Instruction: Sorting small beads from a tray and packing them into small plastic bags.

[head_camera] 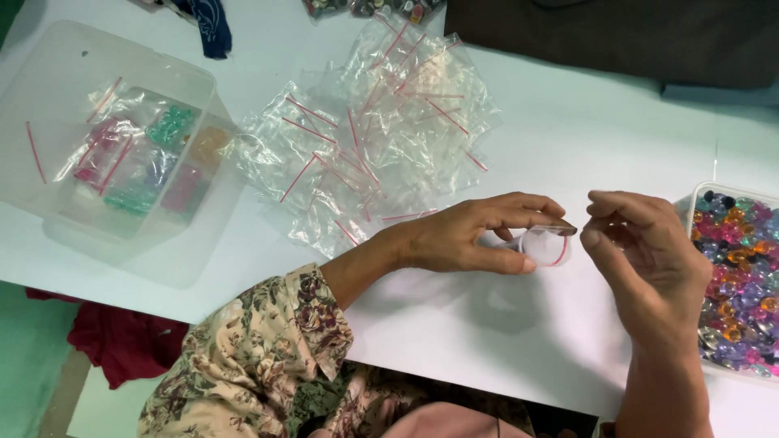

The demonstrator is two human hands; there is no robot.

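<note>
My left hand (475,235) holds a small clear zip bag (545,246) with a red seal strip, its mouth pulled open between thumb and fingers. My right hand (649,251) hovers just right of the bag's mouth, fingertips pinched together; whether a bead sits between them is hidden. A clear tub (696,203) of mixed coloured beads (740,280) stands at the right edge, beside my right hand.
A loose pile of empty zip bags (381,138) lies on the white table (503,341) behind my hands. At the left stands a clear plastic box (57,81) with filled bead bags (142,158). Dark cloth (617,36) lies at the back right.
</note>
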